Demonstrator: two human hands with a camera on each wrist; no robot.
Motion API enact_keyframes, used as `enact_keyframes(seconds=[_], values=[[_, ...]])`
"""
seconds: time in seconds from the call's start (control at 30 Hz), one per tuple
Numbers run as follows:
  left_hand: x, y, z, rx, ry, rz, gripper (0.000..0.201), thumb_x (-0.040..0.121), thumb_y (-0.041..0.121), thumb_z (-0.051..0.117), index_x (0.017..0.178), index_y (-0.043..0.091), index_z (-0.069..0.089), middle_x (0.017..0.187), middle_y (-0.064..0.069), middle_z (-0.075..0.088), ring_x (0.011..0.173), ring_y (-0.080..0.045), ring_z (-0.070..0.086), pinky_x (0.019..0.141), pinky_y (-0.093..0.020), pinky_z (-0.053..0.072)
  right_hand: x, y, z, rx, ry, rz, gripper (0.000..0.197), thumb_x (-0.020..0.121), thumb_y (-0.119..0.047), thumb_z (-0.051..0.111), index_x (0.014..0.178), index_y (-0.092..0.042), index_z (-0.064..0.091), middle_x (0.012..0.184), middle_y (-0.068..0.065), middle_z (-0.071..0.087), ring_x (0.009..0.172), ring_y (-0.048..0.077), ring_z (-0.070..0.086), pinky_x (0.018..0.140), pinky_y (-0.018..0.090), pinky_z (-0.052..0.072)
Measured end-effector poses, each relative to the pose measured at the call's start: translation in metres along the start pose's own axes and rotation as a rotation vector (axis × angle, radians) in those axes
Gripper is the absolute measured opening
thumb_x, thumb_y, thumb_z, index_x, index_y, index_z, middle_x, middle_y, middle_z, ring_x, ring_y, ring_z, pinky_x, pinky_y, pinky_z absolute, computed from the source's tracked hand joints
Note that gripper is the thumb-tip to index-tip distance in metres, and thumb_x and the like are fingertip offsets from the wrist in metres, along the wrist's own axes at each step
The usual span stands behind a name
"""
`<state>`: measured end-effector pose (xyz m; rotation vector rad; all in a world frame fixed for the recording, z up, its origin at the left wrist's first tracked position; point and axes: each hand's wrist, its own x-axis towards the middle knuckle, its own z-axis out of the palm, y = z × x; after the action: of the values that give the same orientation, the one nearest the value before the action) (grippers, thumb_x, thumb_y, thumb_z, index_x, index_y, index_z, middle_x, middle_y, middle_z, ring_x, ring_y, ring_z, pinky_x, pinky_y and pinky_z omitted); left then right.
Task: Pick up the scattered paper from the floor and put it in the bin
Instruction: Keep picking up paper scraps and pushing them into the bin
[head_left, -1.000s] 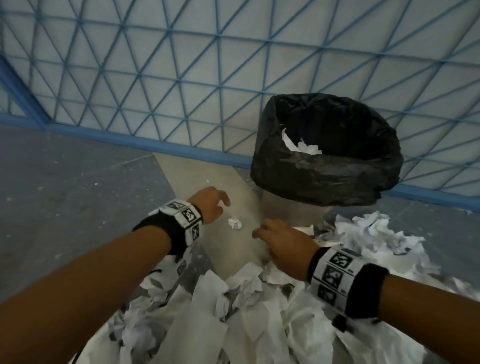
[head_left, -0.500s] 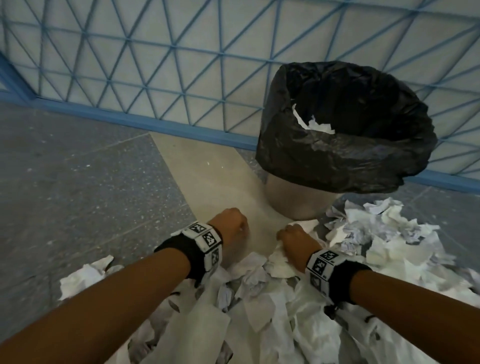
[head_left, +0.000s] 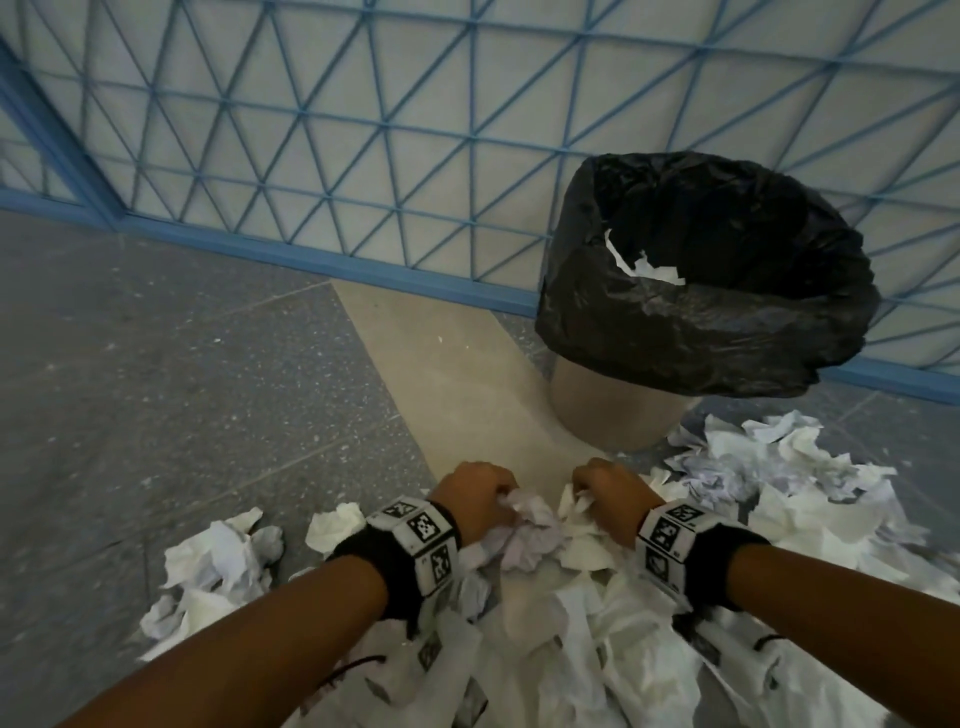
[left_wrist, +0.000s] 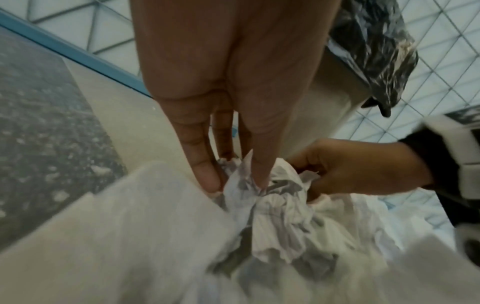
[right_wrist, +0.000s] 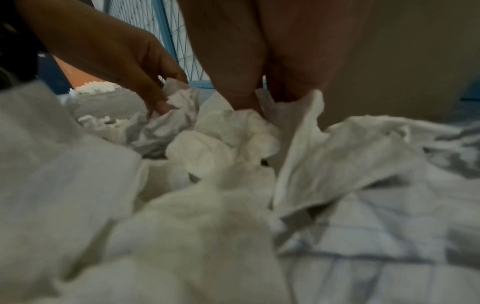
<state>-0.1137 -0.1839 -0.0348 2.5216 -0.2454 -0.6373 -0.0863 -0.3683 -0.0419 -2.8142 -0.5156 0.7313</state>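
1. My left hand (head_left: 475, 501) has its fingers curled down into a crumpled wad of paper (head_left: 530, 535), fingertips (left_wrist: 207, 181) and thumb pinching its folds from both sides.
2. My right hand (head_left: 610, 496) is just beside it, fingers curled into the white paper at the near edge of the same heap; the right wrist view shows paper folded up around my fingers (right_wrist: 244, 98), so I take that grip as closed on paper too.
3. The paper lies heaped on the floor (head_left: 182, 389) in front of me and to the right, with more loose scraps off to the left. The bin (head_left: 613, 410) stands just beyond my hands, near the wall, and a little paper (head_left: 644, 265) is already inside it.
4. I expect the paper to be very light, soft and springy. A loose pinch would likely shed pieces, so I should gather deep into the creases and press both hands toward each other.
5. The sheets are matte, torn and wrinkled, some white, some greyish with faint lines. The bin is smooth and round, lined with a glossy, crinkled black bag (head_left: 701, 332) folded over its rim.
6. The floor is speckled grey with a pale smooth strip; the wall (head_left: 415, 130) carries a blue triangular grid.
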Motion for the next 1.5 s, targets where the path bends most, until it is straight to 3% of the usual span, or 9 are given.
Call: enact_keyframes(seconds=[0.23, 0.4, 0.57, 0.7, 0.8, 0.93, 1.23, 1.4, 1.5], values=[[-0.015, -0.022, -0.089, -0.005, 0.059, -0.101, 0.023, 0.079, 0.019, 0.071, 0.096, 0.005, 0.066, 0.088, -0.009, 0.062, 0.077, -0.019, 0.059, 0.062, -0.021, 0.045, -0.047, -0.061, -0.061, 0.366, 0.353, -0.324, 0.016, 0.082, -0.002, 0.052, 0.097, -0.001, 0.058, 0.099, 0.017, 0.064, 0.091, 0.03, 0.059, 0.07, 0.023, 0.036], [-0.025, 0.019, -0.191, -0.351, 0.339, 0.003, 0.008, 0.082, 0.007, 0.066, 0.084, 0.011, 0.059, 0.078, -0.012, 0.061, 0.047, -0.006, 0.061, 0.046, -0.013, 0.053, -0.086, -0.076, -0.15, 0.519, 0.693, -0.459, 0.019, 0.08, 0.003, 0.06, 0.095, -0.01, 0.059, 0.091, 0.0, 0.063, 0.083, 0.007, 0.057, 0.071, 0.003, 0.04], [-0.011, 0.117, -0.237, -0.603, 0.512, 0.279, 0.025, 0.081, 0.001, 0.066, 0.076, 0.021, 0.052, 0.068, -0.006, 0.058, 0.035, -0.002, 0.055, 0.045, -0.019, 0.054, -0.089, -0.036, -0.226, 0.562, 1.111, -0.332, 0.018, 0.077, -0.006, 0.062, 0.091, -0.016, 0.058, 0.077, -0.023, 0.05, 0.068, -0.02, 0.051, 0.067, -0.001, 0.037], [0.02, 0.177, -0.211, -0.575, 0.668, 0.364, 0.019, 0.083, 0.006, 0.063, 0.087, 0.018, 0.05, 0.073, 0.002, 0.055, 0.056, -0.018, 0.06, 0.048, -0.026, 0.054, -0.071, -0.006, -0.239, 0.603, 1.229, -0.142, 0.032, 0.079, -0.002, 0.06, 0.077, -0.03, 0.046, 0.074, -0.017, 0.05, 0.065, -0.009, 0.049, 0.059, 0.001, 0.036], [0.046, 0.19, -0.178, -0.343, 0.551, 0.265, 0.032, 0.086, 0.015, 0.059, 0.117, 0.011, 0.053, 0.111, -0.011, 0.064, 0.1, -0.032, 0.065, 0.081, -0.041, 0.058, -0.059, 0.01, -0.23, 0.537, 1.121, 0.041, 0.018, 0.081, -0.001, 0.057, 0.095, -0.011, 0.059, 0.096, 0.009, 0.065, 0.086, 0.019, 0.056, 0.062, 0.016, 0.033], [0.054, 0.187, -0.165, 0.0, 0.383, 0.189, 0.062, 0.089, 0.004, 0.05, 0.146, 0.014, 0.027, 0.146, -0.013, 0.043, 0.13, -0.029, 0.047, 0.107, -0.032, 0.04, -0.05, 0.019, -0.22, 0.454, 0.75, 0.17, 0.044, 0.082, -0.007, 0.06, 0.125, -0.009, 0.051, 0.132, 0.013, 0.055, 0.122, 0.027, 0.051, 0.099, 0.029, 0.04], [-0.023, 0.093, -0.179, -0.441, 0.648, 0.194, 0.037, 0.085, -0.009, 0.046, 0.113, 0.009, 0.063, 0.106, -0.003, 0.06, 0.089, -0.027, 0.064, 0.077, -0.036, 0.055, -0.054, -0.071, -0.174, 0.286, 0.974, -0.427, 0.027, 0.071, -0.005, 0.05, 0.097, -0.003, 0.058, 0.098, 0.017, 0.057, 0.098, 0.025, 0.045, 0.079, 0.017, 0.025], [-0.079, -0.029, -0.148, -0.127, 0.433, -0.129, 0.031, 0.085, -0.006, 0.05, 0.107, 0.006, 0.068, 0.105, -0.004, 0.063, 0.095, -0.012, 0.053, 0.07, -0.012, 0.038, -0.015, -0.131, -0.084, 0.098, 0.381, -0.603, 0.021, 0.08, -0.008, 0.047, 0.096, -0.007, 0.061, 0.102, 0.016, 0.056, 0.103, 0.031, 0.047, 0.087, 0.03, 0.032], [-0.107, -0.091, -0.112, 0.005, 0.162, -0.369, 0.041, 0.087, 0.016, 0.06, 0.128, 0.019, 0.056, 0.14, -0.013, 0.047, 0.132, -0.024, 0.041, 0.105, -0.024, 0.033, -0.002, -0.147, -0.03, -0.014, -0.089, -0.396, 0.039, 0.087, -0.027, 0.058, 0.124, -0.017, 0.05, 0.13, 0.014, 0.043, 0.124, 0.034, 0.038, 0.105, 0.038, 0.035]])
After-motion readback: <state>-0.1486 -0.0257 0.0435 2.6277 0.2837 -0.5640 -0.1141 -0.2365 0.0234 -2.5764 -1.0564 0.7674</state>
